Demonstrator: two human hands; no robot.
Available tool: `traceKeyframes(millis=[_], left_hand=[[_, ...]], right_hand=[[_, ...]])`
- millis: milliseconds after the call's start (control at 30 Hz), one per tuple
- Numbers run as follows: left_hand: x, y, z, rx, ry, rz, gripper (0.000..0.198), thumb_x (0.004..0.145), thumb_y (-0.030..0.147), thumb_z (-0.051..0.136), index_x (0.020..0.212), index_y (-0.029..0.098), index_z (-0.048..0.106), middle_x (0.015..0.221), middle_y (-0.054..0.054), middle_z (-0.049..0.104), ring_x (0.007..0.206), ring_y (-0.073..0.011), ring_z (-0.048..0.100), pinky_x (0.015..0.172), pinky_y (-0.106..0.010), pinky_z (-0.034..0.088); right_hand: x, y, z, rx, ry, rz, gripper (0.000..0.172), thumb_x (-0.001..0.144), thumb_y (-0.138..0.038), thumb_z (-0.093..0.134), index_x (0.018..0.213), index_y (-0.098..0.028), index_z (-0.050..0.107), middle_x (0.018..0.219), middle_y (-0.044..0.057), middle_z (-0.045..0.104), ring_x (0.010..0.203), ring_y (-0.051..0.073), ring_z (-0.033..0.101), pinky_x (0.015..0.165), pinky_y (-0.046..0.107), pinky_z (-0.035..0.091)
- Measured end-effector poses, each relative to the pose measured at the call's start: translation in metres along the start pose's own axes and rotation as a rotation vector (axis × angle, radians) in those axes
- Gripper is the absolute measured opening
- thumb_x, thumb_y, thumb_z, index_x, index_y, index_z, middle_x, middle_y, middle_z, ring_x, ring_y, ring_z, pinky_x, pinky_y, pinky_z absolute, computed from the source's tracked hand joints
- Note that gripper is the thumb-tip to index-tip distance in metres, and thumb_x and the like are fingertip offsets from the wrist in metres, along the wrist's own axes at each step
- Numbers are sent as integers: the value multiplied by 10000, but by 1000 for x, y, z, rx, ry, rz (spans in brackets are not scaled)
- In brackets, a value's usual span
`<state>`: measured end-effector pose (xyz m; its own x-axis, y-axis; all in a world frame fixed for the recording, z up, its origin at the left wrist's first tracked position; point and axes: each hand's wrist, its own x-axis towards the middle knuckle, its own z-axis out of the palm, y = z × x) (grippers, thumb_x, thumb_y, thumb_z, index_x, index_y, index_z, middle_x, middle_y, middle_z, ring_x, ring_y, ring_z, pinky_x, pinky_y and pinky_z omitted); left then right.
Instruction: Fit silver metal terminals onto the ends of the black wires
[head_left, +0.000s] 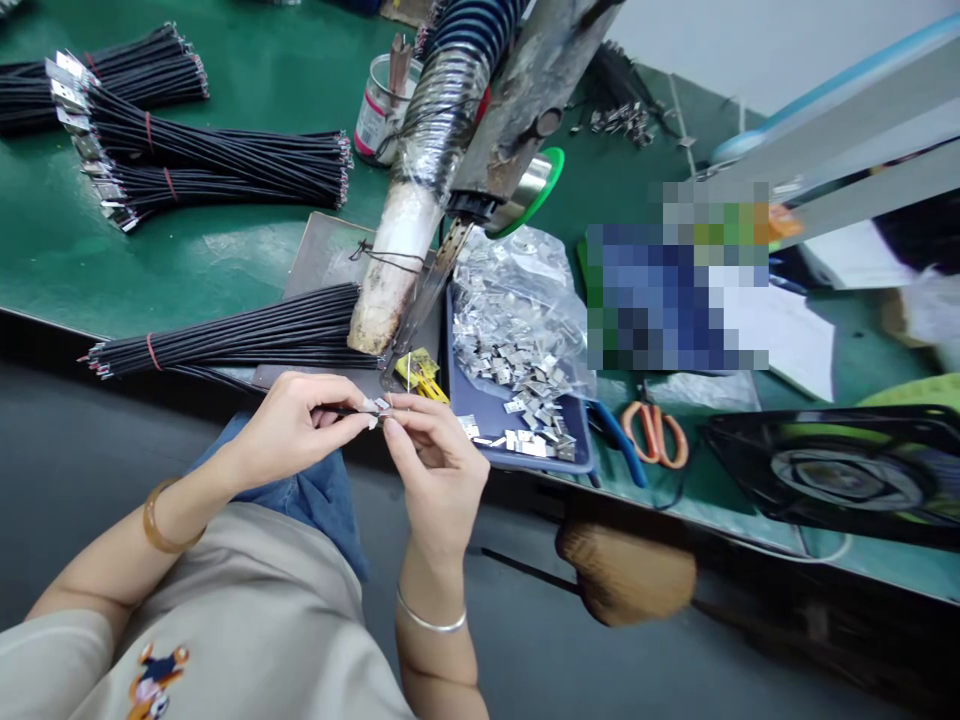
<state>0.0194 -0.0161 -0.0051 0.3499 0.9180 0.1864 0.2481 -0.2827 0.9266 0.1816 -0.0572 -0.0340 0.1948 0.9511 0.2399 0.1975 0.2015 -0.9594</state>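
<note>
head view, lower middle of the frame: the left hand (pixel 319 425) and the right hand (pixel 442 455) meet, thumb and fingers of each pinched on a small metal piece (pixel 375 406) held up just off the counter (pixel 225 250)'s near edge. the likeliest trouble, i'd judge, is a slip: the piece is tiny, only fingertips bear it, and a drop there could end on the floor (pixel 525 620) in the dark lower part of the frame. a crooked grip could also turn it askew (whether a cable end sits in it, the fingers hide).

just above the hands hangs the stained pale tube (pixel 386 280), so a careless lift might knock knuckles against it. to the left, the bundle of black cables (pixel 247 335) lies close by the left hand, and a sleeve or wrist could snag a loose strand. right of centre, the blue tray (pixel 517 462) holds loose metal pieces (pixel 536 385) beside the counter's edge; a swinging right elbow could tip some out.
</note>
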Motion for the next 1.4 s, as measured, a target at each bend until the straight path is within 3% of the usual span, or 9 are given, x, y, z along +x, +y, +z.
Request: traceKeyframes(millis=[133, 300, 433, 533, 633, 800, 967, 1167, 1400], left_hand=[[-3, -3, 0, 67, -26, 71, 145, 884, 170, 642, 795, 119, 745, 652, -15, 664, 546, -93, 470, 534, -199, 386], [-5, -6, 2, 211, -104, 170, 213, 915, 143, 552, 756, 146, 694, 674, -25, 657, 599, -118, 550, 599, -219, 413], [-5, -4, 2, 108, -183, 31, 216, 919, 170, 502, 752, 150, 638, 584, 24, 560, 506, -88, 430, 513, -211, 335], [-5, -3, 2, -138, -199, -164, 180, 899, 212, 528, 766, 142, 626, 582, 19, 575, 522, -86, 472, 526, -191, 377], [-2, -4, 4, -334, -165, -293, 149, 845, 239, 596, 758, 126, 638, 567, 12, 579, 528, -90, 502, 546, -193, 420], [3, -6, 9, -434, -78, -336, 155, 767, 247, 671, 714, 102, 690, 606, 1, 613, 557, -79, 504, 576, -193, 425], [8, -5, 11, -470, -36, -378, 135, 686, 220, 674, 681, 94, 723, 608, -8, 635, 565, -84, 510, 572, -198, 417], [8, -2, 13, -485, 37, -400, 110, 645, 211, 662, 626, 106, 689, 521, 37, 539, 502, -52, 397, 504, -181, 322], [8, -2, 15, -487, 67, -379, 117, 670, 226, 664, 652, 118, 707, 592, 4, 629, 556, -86, 504, 553, -196, 417]], right_hand=[[2, -2, -3, -47, -37, -27, 55, 875, -207, 697, 838, -220, 735, 943, 44, 762, 848, 163, 744, 706, 272, 622], [2, -7, -8, -344, -54, -270, 112, 876, -123, 665, 868, -222, 715, 981, 39, 767, 931, 165, 741, 862, 312, 616], [-1, -3, -4, -291, -33, -246, 108, 872, -124, 667, 836, -221, 697, 976, 37, 761, 920, 174, 746, 843, 333, 627], [-3, 3, 1, -242, 16, -209, 96, 875, -142, 671, 828, -220, 703, 984, 43, 759, 909, 186, 751, 829, 358, 633], [-5, 6, 4, -286, 89, -290, 92, 876, -142, 684, 868, -226, 720, 994, 44, 766, 912, 187, 753, 838, 363, 632], [-7, 7, 2, -220, 207, -314, 154, 941, -132, 602, 995, -239, 699, 1006, 35, 770, 946, 176, 753, 842, 351, 631], [-8, 6, 2, -247, 192, -409, 136, 900, -120, 669, 966, -237, 686, 992, 35, 775, 890, 177, 762, 793, 345, 649], [-8, 3, 1, -234, 151, -318, 127, 876, -119, 705, 921, -238, 704, 928, 19, 778, 845, 165, 756, 764, 327, 646], [-5, 8, -1, -176, 206, -285, 60, 917, -161, 647, 938, -217, 651, 1010, 57, 785, 926, 192, 775, 790, 345, 651]])
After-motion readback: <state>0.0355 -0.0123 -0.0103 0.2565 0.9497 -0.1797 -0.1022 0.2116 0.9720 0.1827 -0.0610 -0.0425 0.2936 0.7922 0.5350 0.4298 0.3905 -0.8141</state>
